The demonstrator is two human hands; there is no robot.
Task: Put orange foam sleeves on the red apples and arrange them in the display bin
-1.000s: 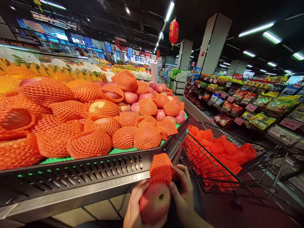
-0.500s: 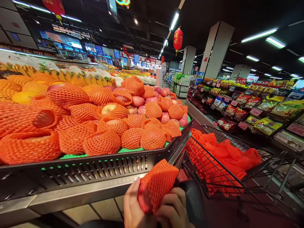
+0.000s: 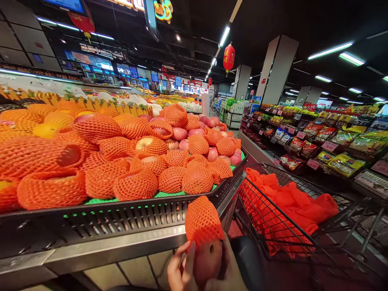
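Low in the middle of the view, a reddish apple is partly inside an orange foam net sleeve. The sleeve covers its upper, far part, and the lower part with a small dark hollow is bare. With its fingertips, my left hand pinches the sleeve's lower edge at the apple's left side. My right hand is wrapped round the apple from the right and below, so its fingers are mostly hidden. Just beyond, a black crate holds piled apples, many in the same netting and some bare.
A wire shopping cart full of loose orange foam nets stands at the right. A metal rail runs under the crate's front. Shelves of packaged goods line the right side; a red lantern hangs overhead.
The apple has been turned and its bare lower part now shows. The sleeve stands more upright on it. My left hand has shifted from the apple's side to the sleeve's edge.
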